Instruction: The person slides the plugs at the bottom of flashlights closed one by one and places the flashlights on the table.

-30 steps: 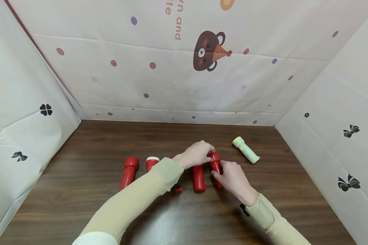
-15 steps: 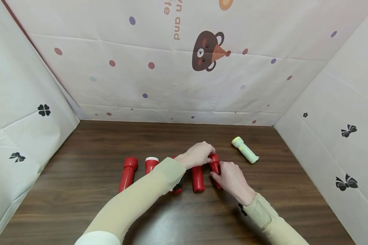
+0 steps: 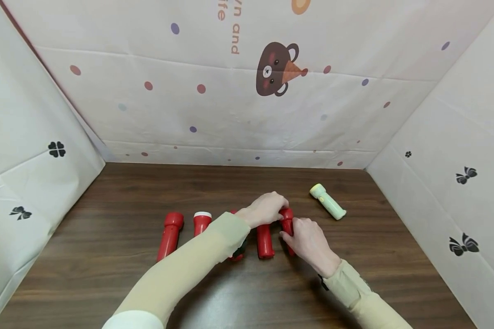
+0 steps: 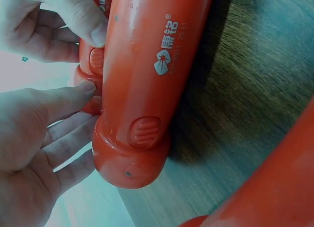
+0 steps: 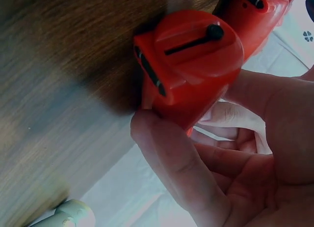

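Both hands are on the rightmost red flashlight in a row lying on the table. My left hand reaches across and holds its wider head with thumb and fingers. My right hand grips the body from the right side, thumb on the near left. Just left lies another red flashlight, its head hidden by the left hand; its logo and switch show in the left wrist view. In the right wrist view, the held flashlight's tail shows a black-tipped slot, with right-hand fingers against the body.
Left along the row lie a partly hidden red flashlight, a white-rimmed red flashlight and another red flashlight. A pale green flashlight lies behind the right hand. Printed sheets rise around the brown wooden table.
The tail of the held flashlight has swung slightly left, bringing it nearer to parallel with its neighbour. My right hand moved left with it. The head view has shifted a little.
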The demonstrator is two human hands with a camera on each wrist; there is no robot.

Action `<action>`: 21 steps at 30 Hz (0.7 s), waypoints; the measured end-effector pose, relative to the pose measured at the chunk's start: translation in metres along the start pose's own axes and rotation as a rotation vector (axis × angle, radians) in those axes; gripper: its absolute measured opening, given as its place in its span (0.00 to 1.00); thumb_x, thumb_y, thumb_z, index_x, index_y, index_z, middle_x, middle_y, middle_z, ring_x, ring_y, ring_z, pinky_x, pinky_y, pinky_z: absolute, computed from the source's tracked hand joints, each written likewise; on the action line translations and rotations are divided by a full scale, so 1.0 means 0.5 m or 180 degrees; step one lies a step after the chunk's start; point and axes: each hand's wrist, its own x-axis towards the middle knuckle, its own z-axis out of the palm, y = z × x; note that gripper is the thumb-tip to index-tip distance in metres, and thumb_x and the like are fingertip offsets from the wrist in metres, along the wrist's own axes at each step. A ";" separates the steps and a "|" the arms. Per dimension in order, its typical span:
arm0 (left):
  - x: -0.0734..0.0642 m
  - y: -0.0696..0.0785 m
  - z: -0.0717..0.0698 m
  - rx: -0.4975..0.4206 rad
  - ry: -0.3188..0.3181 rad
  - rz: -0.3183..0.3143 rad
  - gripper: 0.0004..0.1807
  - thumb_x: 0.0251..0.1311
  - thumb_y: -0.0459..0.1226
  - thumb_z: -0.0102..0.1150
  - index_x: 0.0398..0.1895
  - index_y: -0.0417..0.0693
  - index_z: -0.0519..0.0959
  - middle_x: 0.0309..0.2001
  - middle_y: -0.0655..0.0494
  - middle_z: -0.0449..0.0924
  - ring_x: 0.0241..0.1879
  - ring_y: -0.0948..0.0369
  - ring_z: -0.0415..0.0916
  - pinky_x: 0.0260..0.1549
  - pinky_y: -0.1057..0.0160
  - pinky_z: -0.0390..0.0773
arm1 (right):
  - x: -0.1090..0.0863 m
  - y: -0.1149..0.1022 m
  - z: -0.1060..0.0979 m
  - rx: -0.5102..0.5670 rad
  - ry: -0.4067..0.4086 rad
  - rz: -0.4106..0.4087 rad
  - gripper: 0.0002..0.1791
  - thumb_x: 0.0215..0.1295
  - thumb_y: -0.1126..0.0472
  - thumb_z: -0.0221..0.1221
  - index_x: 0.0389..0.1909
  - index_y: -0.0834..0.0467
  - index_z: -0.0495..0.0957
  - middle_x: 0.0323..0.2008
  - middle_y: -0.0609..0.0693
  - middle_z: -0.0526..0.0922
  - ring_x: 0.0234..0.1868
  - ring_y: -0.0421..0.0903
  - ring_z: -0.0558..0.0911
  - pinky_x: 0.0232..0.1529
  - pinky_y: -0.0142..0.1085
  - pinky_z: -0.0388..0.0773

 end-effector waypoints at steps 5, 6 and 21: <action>-0.002 -0.002 0.002 -0.0071 -0.0005 -0.0025 0.09 0.68 0.37 0.69 0.49 0.49 0.88 0.41 0.56 0.90 0.36 0.63 0.78 0.39 0.70 0.79 | -0.002 -0.001 0.001 -0.0052 0.0030 -0.0014 0.19 0.62 0.59 0.73 0.20 0.58 0.73 0.16 0.49 0.71 0.15 0.43 0.68 0.17 0.32 0.66; -0.002 -0.003 0.002 -0.0076 -0.0005 -0.0029 0.09 0.67 0.37 0.69 0.49 0.49 0.88 0.40 0.57 0.90 0.36 0.63 0.78 0.39 0.71 0.79 | -0.002 -0.002 0.002 -0.0060 0.0034 -0.0018 0.19 0.62 0.59 0.73 0.20 0.58 0.73 0.16 0.49 0.71 0.16 0.43 0.68 0.17 0.32 0.67; -0.005 -0.001 0.001 -0.0060 -0.0066 -0.0063 0.14 0.68 0.39 0.69 0.55 0.50 0.87 0.43 0.57 0.89 0.40 0.62 0.78 0.44 0.69 0.81 | -0.008 0.001 0.008 -0.0237 0.0117 -0.0101 0.19 0.62 0.57 0.74 0.22 0.59 0.75 0.17 0.50 0.73 0.17 0.43 0.69 0.18 0.33 0.69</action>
